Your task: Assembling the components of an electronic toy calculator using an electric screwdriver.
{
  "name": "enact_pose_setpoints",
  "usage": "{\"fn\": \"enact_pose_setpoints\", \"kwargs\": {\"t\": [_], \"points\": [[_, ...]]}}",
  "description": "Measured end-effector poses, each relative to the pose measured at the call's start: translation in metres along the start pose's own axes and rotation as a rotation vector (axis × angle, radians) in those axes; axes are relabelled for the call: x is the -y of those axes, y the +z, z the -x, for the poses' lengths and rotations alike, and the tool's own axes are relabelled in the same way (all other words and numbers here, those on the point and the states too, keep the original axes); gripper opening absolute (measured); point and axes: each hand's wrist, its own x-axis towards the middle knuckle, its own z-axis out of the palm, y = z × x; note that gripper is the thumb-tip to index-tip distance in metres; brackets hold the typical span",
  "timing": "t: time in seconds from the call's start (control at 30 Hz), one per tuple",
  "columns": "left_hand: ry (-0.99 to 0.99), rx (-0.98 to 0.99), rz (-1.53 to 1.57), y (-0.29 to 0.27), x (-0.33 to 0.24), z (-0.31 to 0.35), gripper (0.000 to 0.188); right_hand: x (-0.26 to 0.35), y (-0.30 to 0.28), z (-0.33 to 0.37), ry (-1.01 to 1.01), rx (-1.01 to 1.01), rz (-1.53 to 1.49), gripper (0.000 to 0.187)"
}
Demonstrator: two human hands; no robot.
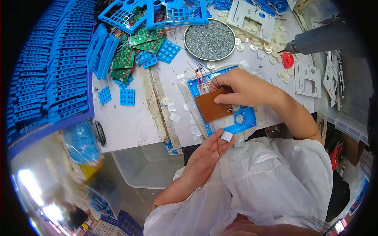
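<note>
My right hand grips a brown circuit board, thumb on its face and fingers curled over its far edge. The board is tilted over a blue plastic housing, which lies on a clear plastic bag. Thin red and dark wires run out at the board's far side. My left hand is palm up at the near edge of the housing, with a small white square pad at its fingertips. A red wire hangs from the board across those fingers.
A round tray of screws stands beyond the housing. Green circuit boards and blue keypads lie left of it. Stacked blue housings fill a bin at far left. A power screwdriver hangs at right above white plastic panels.
</note>
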Motion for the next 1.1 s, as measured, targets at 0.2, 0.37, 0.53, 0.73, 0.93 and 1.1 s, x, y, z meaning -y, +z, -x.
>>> {"fn": "enact_pose_setpoints", "kwargs": {"t": [0.2, 0.37, 0.53, 0.73, 0.93, 1.1], "points": [[-0.052, -0.023, -0.008, 0.002, -0.004, 0.000, 0.068, 0.000, 0.007, -0.002, -0.040, -0.029, 0.175, 0.021], [-0.081, -0.045, -0.013, 0.000, -0.004, 0.004, 0.067, 0.008, 0.007, -0.003, -0.013, -0.016, 0.282, 0.022], [-0.095, -0.061, -0.022, 0.000, -0.004, 0.009, 0.069, 0.007, 0.010, -0.003, -0.015, -0.047, 0.323, 0.021], [-0.097, -0.066, -0.062, -0.004, -0.005, 0.010, 0.071, 0.011, 0.006, -0.005, 0.034, -0.018, 0.311, 0.021], [-0.045, -0.117, -0.384, 0.000, -0.007, 0.015, 0.071, 0.010, 0.014, -0.005, -0.015, -0.064, 0.414, 0.022], [0.370, -0.383, -1.747, 0.017, -0.052, 0.019, 0.063, 0.014, 0.012, -0.005, -0.024, -0.048, 0.493, 0.024]]}}
